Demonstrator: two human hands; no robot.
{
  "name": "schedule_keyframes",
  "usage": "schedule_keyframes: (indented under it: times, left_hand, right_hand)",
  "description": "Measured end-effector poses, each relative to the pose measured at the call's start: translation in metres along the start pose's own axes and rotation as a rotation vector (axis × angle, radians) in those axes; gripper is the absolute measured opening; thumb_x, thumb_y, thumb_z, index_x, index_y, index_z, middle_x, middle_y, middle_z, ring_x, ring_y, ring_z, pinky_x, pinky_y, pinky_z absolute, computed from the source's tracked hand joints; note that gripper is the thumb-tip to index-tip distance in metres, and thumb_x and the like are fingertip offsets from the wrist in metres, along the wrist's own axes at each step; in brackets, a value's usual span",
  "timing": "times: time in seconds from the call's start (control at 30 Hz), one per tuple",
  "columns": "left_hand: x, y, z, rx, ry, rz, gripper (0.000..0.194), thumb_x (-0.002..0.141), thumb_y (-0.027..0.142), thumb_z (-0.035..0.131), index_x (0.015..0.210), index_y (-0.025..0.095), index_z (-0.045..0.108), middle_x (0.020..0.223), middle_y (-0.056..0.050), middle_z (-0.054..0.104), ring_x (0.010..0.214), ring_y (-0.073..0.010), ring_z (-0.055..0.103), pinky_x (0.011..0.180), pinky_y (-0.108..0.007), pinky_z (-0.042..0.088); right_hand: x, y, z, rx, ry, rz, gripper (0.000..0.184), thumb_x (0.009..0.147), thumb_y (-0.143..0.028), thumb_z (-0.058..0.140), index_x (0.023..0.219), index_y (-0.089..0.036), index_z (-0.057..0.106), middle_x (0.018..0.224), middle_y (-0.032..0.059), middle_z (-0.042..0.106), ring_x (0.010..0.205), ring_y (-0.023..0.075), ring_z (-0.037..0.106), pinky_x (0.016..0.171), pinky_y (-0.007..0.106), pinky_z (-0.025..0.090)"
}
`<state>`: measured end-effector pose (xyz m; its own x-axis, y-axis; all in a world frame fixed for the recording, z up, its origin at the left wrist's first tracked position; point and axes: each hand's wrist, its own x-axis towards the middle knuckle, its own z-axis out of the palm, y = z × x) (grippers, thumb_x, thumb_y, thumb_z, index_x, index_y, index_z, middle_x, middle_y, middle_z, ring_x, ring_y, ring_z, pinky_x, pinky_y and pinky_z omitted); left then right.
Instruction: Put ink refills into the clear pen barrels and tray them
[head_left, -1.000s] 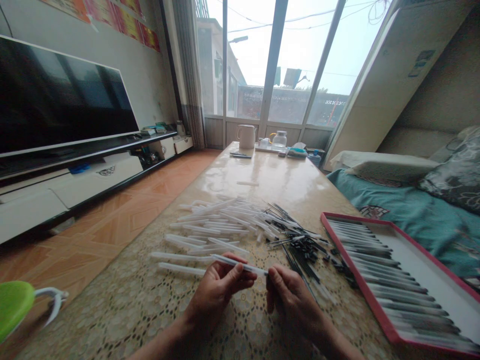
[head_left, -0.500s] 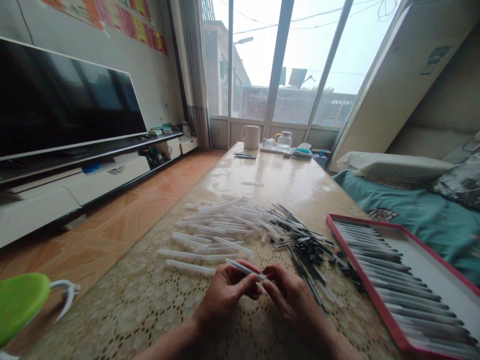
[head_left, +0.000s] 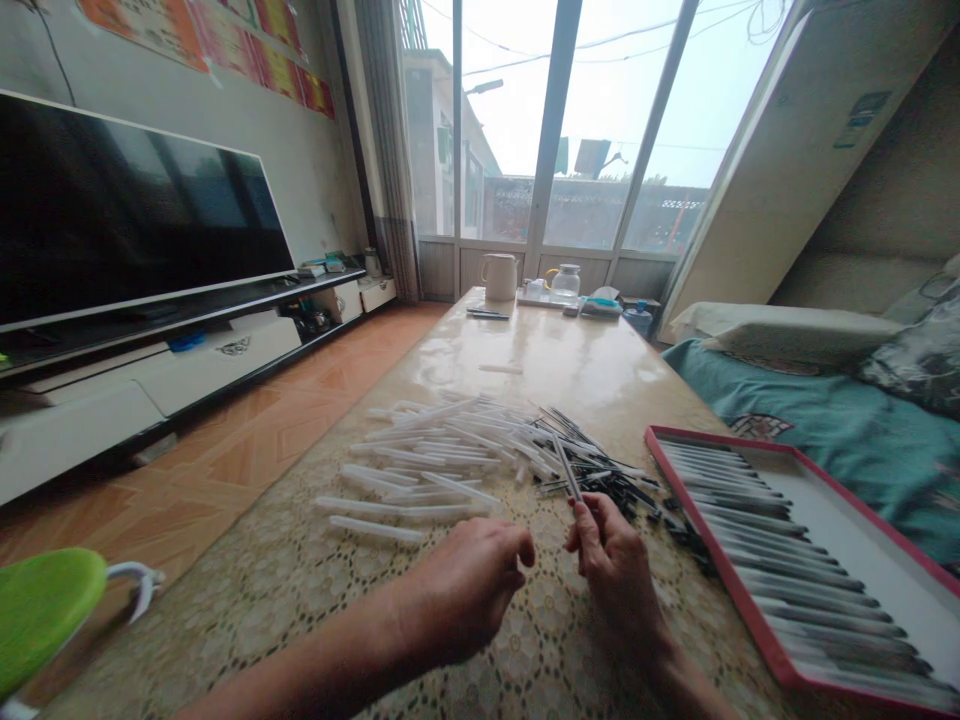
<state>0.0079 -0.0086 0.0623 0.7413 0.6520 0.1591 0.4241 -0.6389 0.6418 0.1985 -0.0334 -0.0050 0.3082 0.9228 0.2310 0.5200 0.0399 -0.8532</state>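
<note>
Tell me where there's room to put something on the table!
There's a bare patch past the lone white tube, before the dark pens by the pitcher, and another between the left arm and the table's left edge. White tubes and black sticks crowd the middle.

A home living room is shown: a large television is set along the left wall, a cloth-covered sofa is seen at right, and tall windows are placed at the far end.
</note>
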Motion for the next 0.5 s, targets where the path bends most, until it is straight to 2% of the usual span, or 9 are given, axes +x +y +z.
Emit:
schedule_keyframes:
  times: [0.07,0.17,0.27,0.4,0.5]
  left_hand:
    - [0.024,-0.012,0.001,0.181,0.061,-0.031,0.024,0.078,0.008,0.046,0.087,0.019,0.065,0.079,-0.008,0.065,0.070,-0.0207,0.057,0.064,-0.031,0.042]
    - [0.061,-0.032,0.011,0.240,0.122,-0.079,0.022,0.079,0.007,0.045,0.087,0.017,0.062,0.084,-0.010,0.064,0.080,-0.0237,0.057,0.073,-0.036,0.042]
    - [0.085,-0.045,0.024,0.274,0.148,-0.117,0.016,0.078,0.008,0.048,0.085,0.015,0.061,0.086,-0.013,0.064,0.085,-0.0270,0.056,0.078,-0.040,0.042]
    - [0.096,-0.048,0.035,0.275,0.176,-0.154,0.019,0.078,0.005,0.045,0.081,0.016,0.060,0.085,-0.013,0.063,0.087,-0.0273,0.056,0.081,-0.041,0.041]
    - [0.091,-0.046,0.033,0.242,0.221,-0.160,0.023,0.077,0.002,0.042,0.083,0.015,0.060,0.087,-0.013,0.061,0.087,-0.0270,0.057,0.078,-0.040,0.042]
  right_hand:
    - [0.001,0.000,-0.002,0.021,-0.001,0.001,0.032,0.091,-0.047,0.037,0.090,-0.018,0.052,0.060,-0.0013,0.055,0.050,0.0137,0.050,0.047,0.022,0.039]
    - [0.002,0.000,-0.004,0.033,0.008,0.002,0.033,0.091,-0.048,0.038,0.091,-0.018,0.052,0.061,-0.0009,0.055,0.051,0.0141,0.051,0.047,0.023,0.040]
    - [0.003,0.000,-0.005,0.036,0.006,-0.003,0.034,0.090,-0.049,0.038,0.091,-0.018,0.053,0.061,-0.0007,0.056,0.051,0.0142,0.052,0.048,0.023,0.041]
    - [0.003,0.000,-0.005,0.027,0.000,-0.012,0.033,0.091,-0.047,0.038,0.091,-0.018,0.053,0.061,-0.0001,0.056,0.051,0.0145,0.053,0.048,0.023,0.042]
    - [0.003,-0.001,-0.006,0.009,0.009,-0.022,0.030,0.091,-0.044,0.038,0.089,-0.018,0.053,0.065,0.0013,0.059,0.053,0.0144,0.054,0.049,0.023,0.042]
